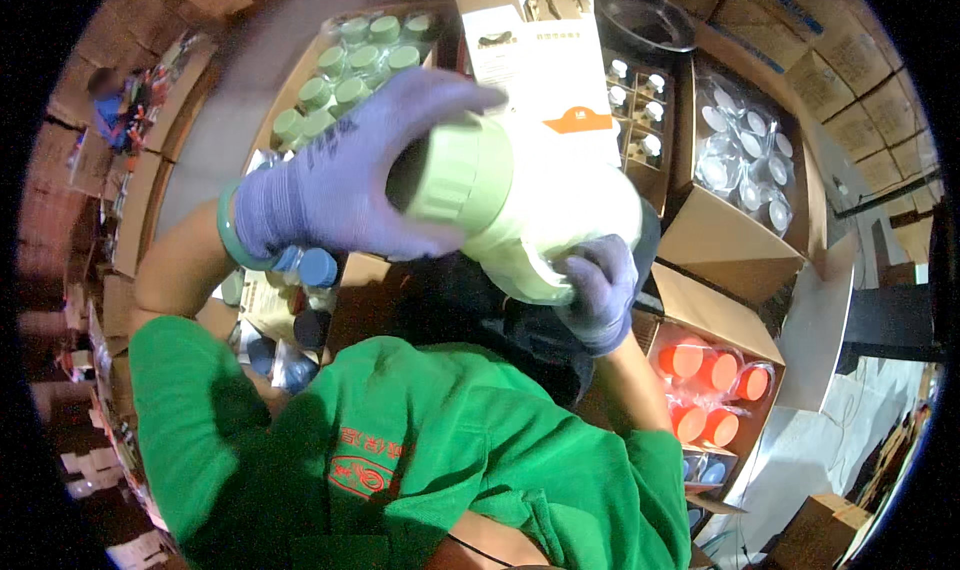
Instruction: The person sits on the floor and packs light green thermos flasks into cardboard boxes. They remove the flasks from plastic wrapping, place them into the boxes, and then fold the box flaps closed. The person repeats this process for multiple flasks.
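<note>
A large pale green and white jug [577,187] lies tilted before my chest, its ribbed green lid [469,176] towards the left. My gloved left hand [367,165] spans the lid, fingers over its upper side and thumb along its lower side; the hand is blurred, and a dark gap shows between palm and lid. At the jug's lower right, my gloved right hand [600,292] grips its curved handle [536,270]. Behind the jug stands a white carton [559,67] with an orange patch and printed writing, its top flaps raised.
A box of green-capped bottles [364,59] stands at upper left. To the right are a divided box of white-topped bottles [649,146], a carton of plastic-wrapped items [750,146] and a box of orange-capped bottles [694,378]. Blue-capped bottles [317,267] lie near my left forearm. Another person [112,112] is far left.
</note>
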